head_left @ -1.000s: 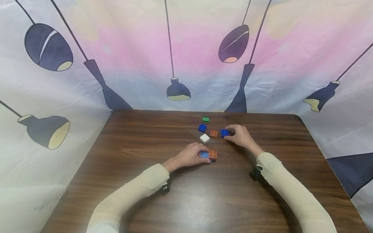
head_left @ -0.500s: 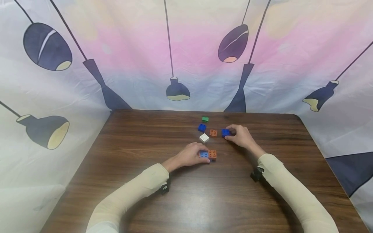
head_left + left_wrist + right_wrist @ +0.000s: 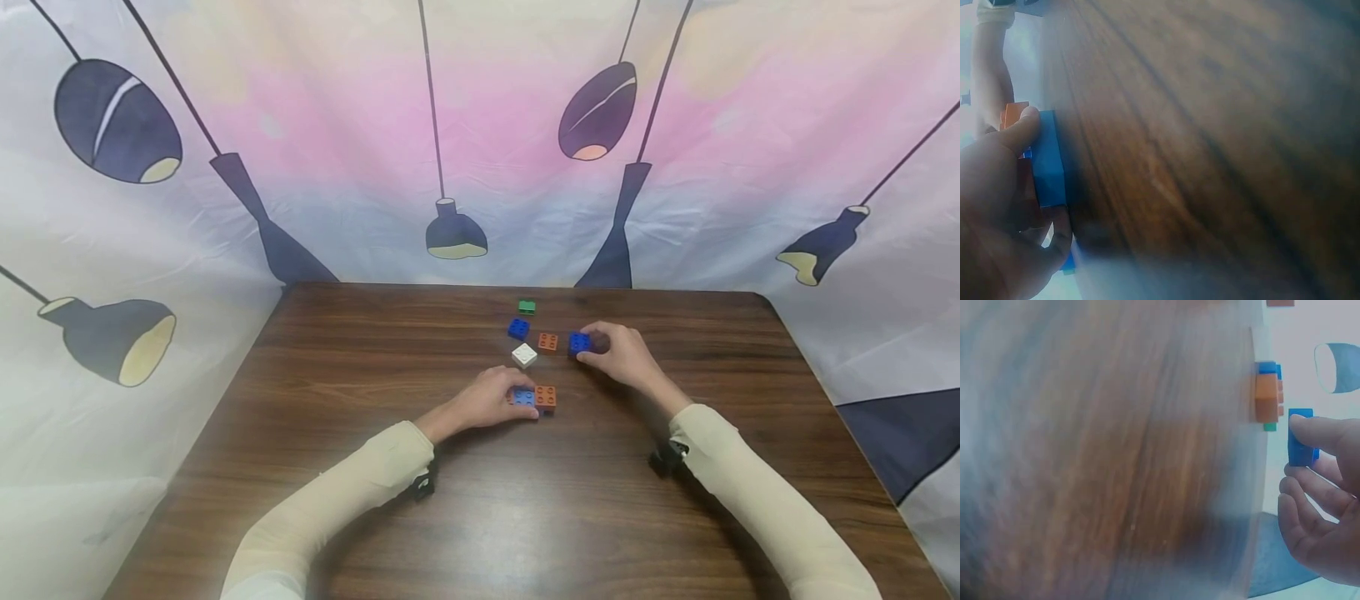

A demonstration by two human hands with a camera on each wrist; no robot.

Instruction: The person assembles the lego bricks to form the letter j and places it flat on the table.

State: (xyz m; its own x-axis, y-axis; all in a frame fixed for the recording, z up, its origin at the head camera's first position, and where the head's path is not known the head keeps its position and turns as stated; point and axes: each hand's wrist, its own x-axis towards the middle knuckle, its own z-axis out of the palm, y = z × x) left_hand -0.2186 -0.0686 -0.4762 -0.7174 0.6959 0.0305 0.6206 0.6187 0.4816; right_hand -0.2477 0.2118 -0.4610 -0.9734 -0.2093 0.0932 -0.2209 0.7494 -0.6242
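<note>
My left hand (image 3: 487, 398) grips a small build of toy bricks (image 3: 546, 398) low over the table, thumb at the near side and fingers at the far side. An orange brick and a light blue brick (image 3: 523, 397) show on its top; in the left wrist view a long blue brick (image 3: 1049, 159) forms its underside. Between thumb and fingertips, my right hand (image 3: 621, 353) pinches a dark blue brick (image 3: 578, 343), studs up. The right wrist view shows this blue brick (image 3: 1300, 437) apart from the tabletop, with the lower fingers curled below it.
Behind the build lie a white brick (image 3: 524, 355), a flat orange brick (image 3: 548, 342), another dark blue brick (image 3: 518, 328) and a green brick (image 3: 527, 307). The brown wooden table (image 3: 360, 350) ends at a printed cloth backdrop (image 3: 337, 150).
My right hand and forearm have shifted slightly right with the dark blue brick. The left hand keeps its grip on the brick build in the same place.
</note>
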